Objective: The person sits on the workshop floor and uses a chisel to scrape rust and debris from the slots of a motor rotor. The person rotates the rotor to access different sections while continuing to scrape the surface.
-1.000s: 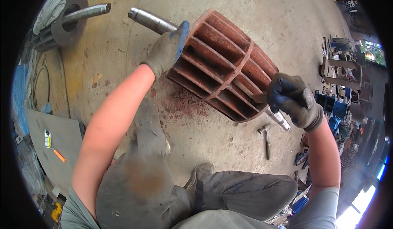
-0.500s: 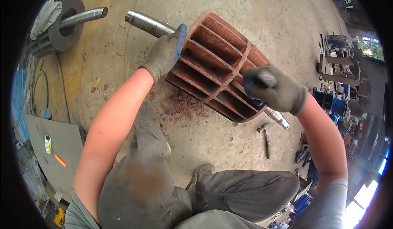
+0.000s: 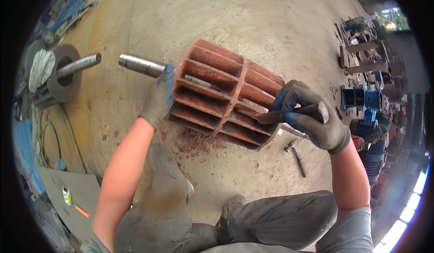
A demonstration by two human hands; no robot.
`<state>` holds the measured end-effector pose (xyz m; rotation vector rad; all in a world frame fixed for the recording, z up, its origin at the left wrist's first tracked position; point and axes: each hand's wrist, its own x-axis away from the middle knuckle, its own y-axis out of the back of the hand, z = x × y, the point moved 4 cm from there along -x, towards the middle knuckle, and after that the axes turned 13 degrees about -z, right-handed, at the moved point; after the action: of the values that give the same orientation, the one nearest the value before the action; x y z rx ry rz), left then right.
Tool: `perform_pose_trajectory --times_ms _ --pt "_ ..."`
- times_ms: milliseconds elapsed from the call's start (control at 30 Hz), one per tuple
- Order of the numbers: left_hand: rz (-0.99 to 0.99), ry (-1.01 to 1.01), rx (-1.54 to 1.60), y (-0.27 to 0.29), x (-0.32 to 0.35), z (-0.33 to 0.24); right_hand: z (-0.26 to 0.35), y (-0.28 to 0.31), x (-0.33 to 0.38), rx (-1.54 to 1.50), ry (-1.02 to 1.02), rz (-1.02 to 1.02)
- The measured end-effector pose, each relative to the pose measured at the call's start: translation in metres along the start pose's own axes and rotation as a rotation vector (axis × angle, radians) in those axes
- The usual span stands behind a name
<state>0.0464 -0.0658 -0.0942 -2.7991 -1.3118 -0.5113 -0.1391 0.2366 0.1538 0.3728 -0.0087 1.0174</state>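
Observation:
A rust-red, slotted metal rotor (image 3: 212, 79) lies on the floor ahead of me, its ribs divided by a middle ring. A bare steel shaft (image 3: 141, 65) sticks out of its left end. My gloved left hand (image 3: 156, 95) lies along that left end, palm against it and fingers stretched upward. Over the rotor's right part, my gloved right hand (image 3: 316, 115) is closed around a dark metal bar like a chisel (image 3: 271, 117). The bar's rounded head points right, its other end toward the slots. Through one slot a strip of bare metal shows.
A hammer (image 3: 296, 159) lies on the floor right of the rotor. Rust flakes (image 3: 199, 147) are scattered beneath it. Another rotor (image 3: 68, 74) with a shaft and a cloth stands left. A grey sheet (image 3: 63, 180) carries an orange-handled tool (image 3: 82, 211). Machine parts (image 3: 366, 99) line the right.
My right hand has turned, so the bar now shows lengthwise instead of end-on. My left hand stays at the rotor's left end. The whole view has shifted, and the bare strip shows in a slot.

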Motion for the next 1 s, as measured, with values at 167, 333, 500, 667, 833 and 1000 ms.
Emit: perform_pose_trajectory --times_ms 167,333,500,667,833,1000 --pt "0.007 0.025 0.015 0.003 0.006 -0.002 -0.019 0.012 0.027 -0.715 0.049 -0.503" --pt "0.047 -0.047 -0.04 0.007 0.008 -0.012 -0.036 0.002 0.034 -0.926 0.434 -0.628" --pt "0.068 0.055 0.105 0.008 0.01 -0.01 -0.077 -0.029 0.031 -0.719 0.162 -0.609" --pt "0.045 0.085 0.123 0.006 0.013 -0.016 -0.074 -0.037 0.026 -1.21 0.286 -0.608" --pt "0.008 0.076 0.11 0.006 0.01 -0.012 -0.047 -0.057 -0.007 -0.398 0.474 -0.599" --pt "0.027 0.033 0.043 0.014 0.005 0.005 -0.056 -0.048 -0.003 -1.07 0.399 -0.589"
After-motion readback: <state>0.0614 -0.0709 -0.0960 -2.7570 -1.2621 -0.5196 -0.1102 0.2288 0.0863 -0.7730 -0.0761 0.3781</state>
